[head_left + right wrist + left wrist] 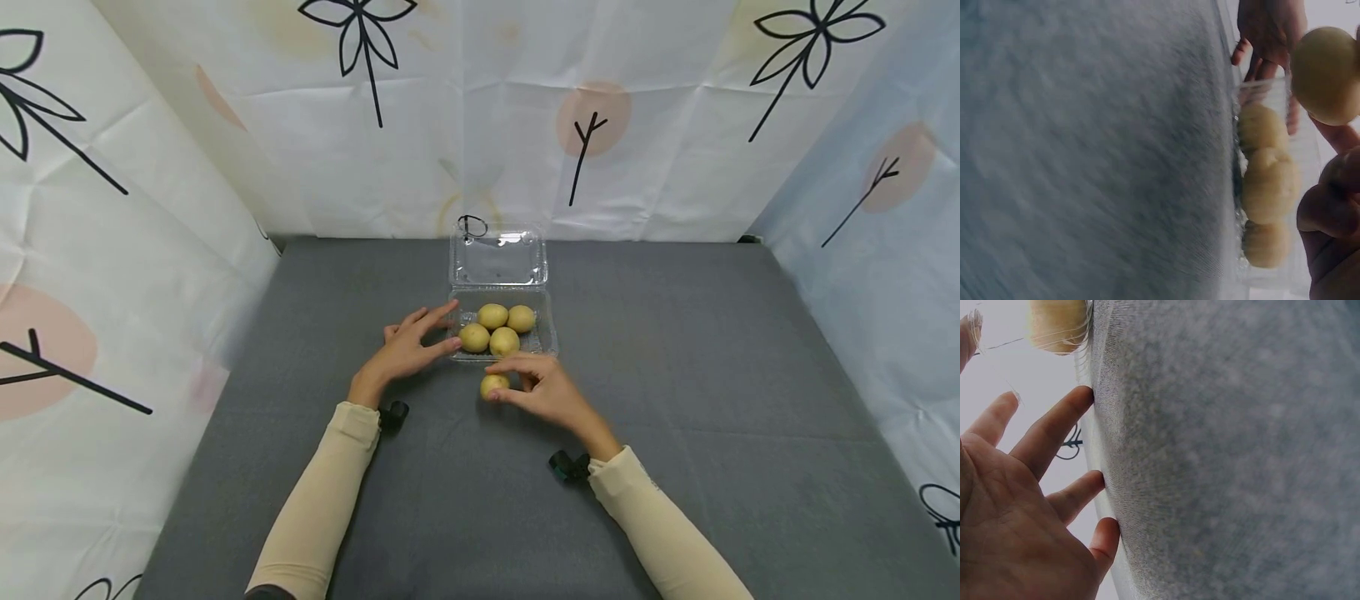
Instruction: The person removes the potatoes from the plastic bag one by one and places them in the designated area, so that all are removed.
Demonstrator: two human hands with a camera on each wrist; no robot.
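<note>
My right hand pinches a yellow potato between thumb and fingers, just in front of a clear plastic clamshell box. In the right wrist view that held potato appears raised beside the box. Several more potatoes lie inside, grouped toward the middle and left. Spread fingers of my left hand rest against the box's left side, thumb near its front left corner. The left wrist view shows the left palm with some fingertips touching the grey cloth and one potato behind clear plastic.
The box's clear lid stands open toward the back. A grey cloth covers the table. White printed curtains close off the back and both sides. Small dark cameras are strapped on the wrists.
</note>
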